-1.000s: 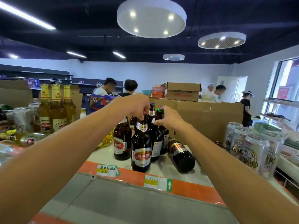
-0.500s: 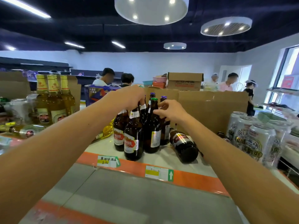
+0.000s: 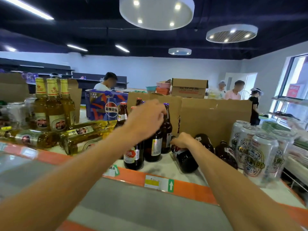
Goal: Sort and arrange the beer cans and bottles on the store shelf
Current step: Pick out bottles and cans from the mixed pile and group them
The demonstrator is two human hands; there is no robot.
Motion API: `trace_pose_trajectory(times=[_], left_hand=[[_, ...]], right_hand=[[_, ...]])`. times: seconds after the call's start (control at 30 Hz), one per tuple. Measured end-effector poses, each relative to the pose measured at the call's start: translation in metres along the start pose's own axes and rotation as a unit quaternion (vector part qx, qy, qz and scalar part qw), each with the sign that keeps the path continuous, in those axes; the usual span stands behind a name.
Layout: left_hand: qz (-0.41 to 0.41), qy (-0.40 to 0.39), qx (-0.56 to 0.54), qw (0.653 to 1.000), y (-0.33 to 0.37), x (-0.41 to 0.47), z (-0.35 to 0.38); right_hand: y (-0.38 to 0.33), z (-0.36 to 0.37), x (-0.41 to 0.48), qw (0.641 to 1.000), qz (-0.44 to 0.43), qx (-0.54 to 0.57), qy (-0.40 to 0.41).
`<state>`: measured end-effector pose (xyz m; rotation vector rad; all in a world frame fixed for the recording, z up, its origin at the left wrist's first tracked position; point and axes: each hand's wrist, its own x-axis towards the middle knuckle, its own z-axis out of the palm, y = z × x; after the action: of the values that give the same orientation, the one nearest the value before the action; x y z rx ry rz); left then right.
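Brown bottles (image 3: 133, 154) stand bunched mid-shelf; my right grip (image 3: 183, 140) is curled round a fallen bottle (image 3: 186, 160) just right of them. My left grip (image 3: 146, 117) hovers at their necks, too blurred to tell if it holds. More lie toward the cans (image 3: 260, 155) and yellow bottles (image 3: 83, 130) lie left, so I judge plenty remains. Cardboard (image 3: 215, 114) walls the far side; the shelf edge (image 3: 191, 188) sits near.

brown bottles (image 3: 153, 144): glossy glass | cans (image 3: 260, 154): shiny metal | divider (image 3: 215, 117): matt cardboard
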<state>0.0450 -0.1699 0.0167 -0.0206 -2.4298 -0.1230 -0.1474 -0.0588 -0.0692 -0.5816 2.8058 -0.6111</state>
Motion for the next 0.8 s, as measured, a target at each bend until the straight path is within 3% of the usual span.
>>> trace_pose_trajectory(times=[0.07, 0.17, 0.23, 0.47, 0.67, 0.8], left_hand=[[-0.023, -0.052, -0.069, 0.996, 0.023, -0.023, 0.033], [-0.077, -0.205, -0.065, 0.974, 0.039, -0.046, 0.085], [-0.125, -0.254, -0.08, 0.956, 0.041, -0.052, 0.104], [-0.19, -0.319, -0.161, 0.914, 0.032, -0.045, 0.117], [-0.137, -0.336, -0.229, 0.904, 0.029, -0.035, 0.105], [-0.188, -0.31, -0.231, 0.903, 0.016, -0.032, 0.094]], right_hand=[[-0.001, -0.003, 0.004, 1.0, 0.006, 0.0, -0.009], [-0.002, -0.013, 0.001, 0.998, 0.031, 0.034, -0.042], [-0.002, -0.02, -0.008, 0.996, 0.038, 0.069, -0.05], [0.001, -0.048, -0.035, 0.985, -0.024, 0.17, 0.004], [-0.013, -0.063, -0.055, 0.992, -0.086, 0.08, 0.041], [-0.02, -0.068, -0.072, 0.987, -0.114, 0.091, 0.066]])
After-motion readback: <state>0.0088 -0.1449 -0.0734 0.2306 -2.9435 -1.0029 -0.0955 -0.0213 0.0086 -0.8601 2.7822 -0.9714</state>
